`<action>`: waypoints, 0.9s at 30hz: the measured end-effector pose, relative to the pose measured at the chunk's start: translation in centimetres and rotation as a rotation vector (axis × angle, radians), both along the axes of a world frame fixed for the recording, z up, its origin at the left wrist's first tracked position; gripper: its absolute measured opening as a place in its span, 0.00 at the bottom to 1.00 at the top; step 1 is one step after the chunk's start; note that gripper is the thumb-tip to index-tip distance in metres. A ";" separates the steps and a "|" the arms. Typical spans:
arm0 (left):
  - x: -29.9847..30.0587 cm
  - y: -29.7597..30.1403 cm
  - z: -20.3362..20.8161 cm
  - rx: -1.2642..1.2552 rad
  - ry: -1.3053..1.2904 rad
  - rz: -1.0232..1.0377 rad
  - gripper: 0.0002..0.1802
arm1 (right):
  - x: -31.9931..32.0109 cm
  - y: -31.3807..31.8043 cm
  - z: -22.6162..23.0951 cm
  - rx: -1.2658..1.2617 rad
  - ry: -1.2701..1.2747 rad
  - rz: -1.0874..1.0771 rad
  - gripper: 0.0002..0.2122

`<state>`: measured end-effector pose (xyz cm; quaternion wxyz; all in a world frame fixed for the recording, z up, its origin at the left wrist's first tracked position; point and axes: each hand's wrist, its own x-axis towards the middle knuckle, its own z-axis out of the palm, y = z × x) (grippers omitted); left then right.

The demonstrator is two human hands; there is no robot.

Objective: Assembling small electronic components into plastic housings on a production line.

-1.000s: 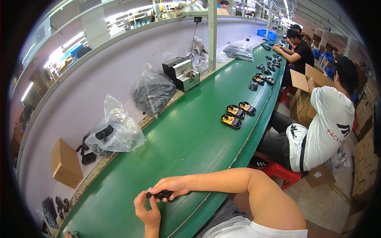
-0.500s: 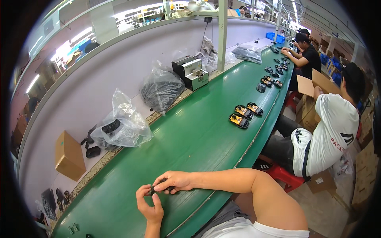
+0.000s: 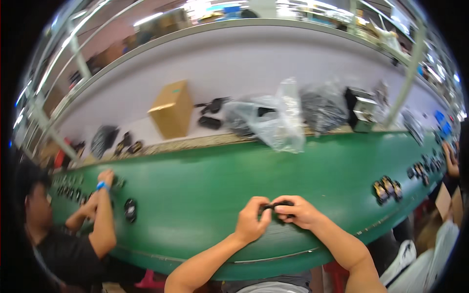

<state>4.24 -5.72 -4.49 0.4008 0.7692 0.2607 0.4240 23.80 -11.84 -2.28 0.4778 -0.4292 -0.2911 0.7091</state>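
Leftward swing of the view has carried the bare left hand [image 3: 250, 221] and bare right hand [image 3: 305, 213] nearer its middle, and brought in a co-worker in a black shirt [image 3: 61, 254]. Fingers of both hands are closed on a small, elongated black piece [image 3: 284, 203], held between them over the smooth green tabletop [image 3: 205, 190]. It looks light and stiff (hard plastic, at a guess), perhaps a little slick; a pinch at each end seems the surest hold, gentle in case thin parts project. Fingertips cover much of it, so its full outline, and whether it is one part or two, cannot be told.

Farther off, three rounded black shells with yellowish insides [image 3: 381, 191] are blurred at the right. Along the far edge, a translucent plastic bag [image 3: 289, 124] half hides dark contents, and a brown cardboard box [image 3: 172, 112] keeps its inside from view.
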 end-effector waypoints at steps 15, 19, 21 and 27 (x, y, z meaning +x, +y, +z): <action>0.6 0.5 -0.7 0.041 -0.125 -0.012 0.14 | -0.1 0.9 0.7 0.007 -0.071 -0.046 0.13; 0.4 0.3 -0.4 0.042 -0.103 -0.039 0.14 | 0.0 0.8 0.5 0.039 -0.094 -0.013 0.14; 0.6 0.4 -0.6 0.052 -0.106 -0.048 0.13 | 0.2 0.7 0.7 0.030 -0.109 -0.017 0.14; 1.0 0.8 -1.1 0.050 -0.112 -0.075 0.14 | 0.5 0.8 0.6 0.048 -0.127 -0.020 0.14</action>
